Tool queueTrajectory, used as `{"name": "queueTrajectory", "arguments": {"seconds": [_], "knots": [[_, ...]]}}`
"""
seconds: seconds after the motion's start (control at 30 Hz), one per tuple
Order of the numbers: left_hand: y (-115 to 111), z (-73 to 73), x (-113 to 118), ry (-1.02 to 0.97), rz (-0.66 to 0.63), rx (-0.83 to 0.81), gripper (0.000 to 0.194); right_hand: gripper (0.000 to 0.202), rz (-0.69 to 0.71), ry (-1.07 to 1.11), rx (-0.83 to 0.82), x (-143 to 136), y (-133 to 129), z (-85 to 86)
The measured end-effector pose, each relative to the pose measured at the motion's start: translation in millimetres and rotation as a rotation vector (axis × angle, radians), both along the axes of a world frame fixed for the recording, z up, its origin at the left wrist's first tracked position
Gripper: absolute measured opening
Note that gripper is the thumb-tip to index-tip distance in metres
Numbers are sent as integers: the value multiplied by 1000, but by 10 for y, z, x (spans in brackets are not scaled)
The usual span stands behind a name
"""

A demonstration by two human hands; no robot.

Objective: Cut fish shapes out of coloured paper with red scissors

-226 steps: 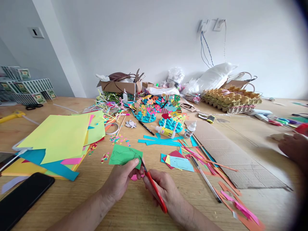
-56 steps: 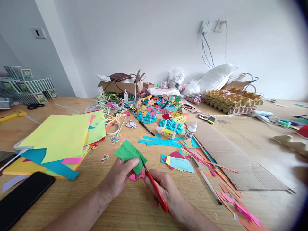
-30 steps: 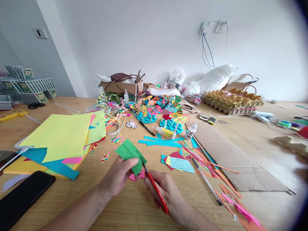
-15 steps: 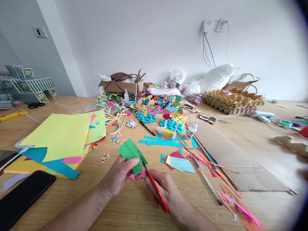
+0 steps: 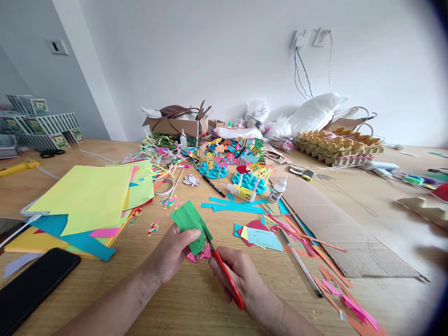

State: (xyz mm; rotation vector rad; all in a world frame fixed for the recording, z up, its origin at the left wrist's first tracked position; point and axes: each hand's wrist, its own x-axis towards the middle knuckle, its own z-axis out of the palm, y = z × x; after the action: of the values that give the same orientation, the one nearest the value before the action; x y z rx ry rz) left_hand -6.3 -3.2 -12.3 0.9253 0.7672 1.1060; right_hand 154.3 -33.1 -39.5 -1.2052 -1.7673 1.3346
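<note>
- Several coloured sheets lie stacked at the left, a yellow one on top, with a black phone just in front of them.
- Near the middle, the left hand pinches the green paper firmly, thumb on top and fingers beneath; the paper sits tilted above the table and bears a drawn fish-like outline with a dark dot.
- Pink paper shows beneath those fingers; whether it is held or lying loose, I cannot tell.
- Next, the right hand is wrapped around the red handles of the scissors, whose blades meet the paper's right edge; the gap between the blades cannot be made out.
- Farther right lie small paper cards, a clear pen and flat cardboard.
- Risk, as I judge it: a slight twist of either wrist could send the cut inside the drawn line, and fingertips that close to the blades could be nicked if the paper slips.
- Labels, left to right: the yellow tube and the white bottle both carry print, too small to read.
</note>
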Motion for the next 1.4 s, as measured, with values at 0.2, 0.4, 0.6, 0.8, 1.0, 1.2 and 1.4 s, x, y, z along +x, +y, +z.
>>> {"name": "queueTrajectory", "arguments": {"seconds": [0.2,0.4,0.6,0.8,1.0,1.2,1.4], "knots": [[5,-6,-16,12,-17,12,12,46,14,-46,37,8,14,-10],[3,-1,-4,21,20,-5,17,45,54,-30,-6,9,-6,125],[-19,6,16,39,67,31,17,45,60,13,-44,8,-17,154],[-16,1,36,29,23,56,18,45,51,48,-83,9,-14,126],[-18,9,51,17,29,51,18,46,59,34,-68,8,-12,117],[-16,9,40,-11,27,32,18,45,58,29,-17,12,-5,82],[-30,-16,26,-11,22,8,16,43,68,26,0,9,-15,111]]}}
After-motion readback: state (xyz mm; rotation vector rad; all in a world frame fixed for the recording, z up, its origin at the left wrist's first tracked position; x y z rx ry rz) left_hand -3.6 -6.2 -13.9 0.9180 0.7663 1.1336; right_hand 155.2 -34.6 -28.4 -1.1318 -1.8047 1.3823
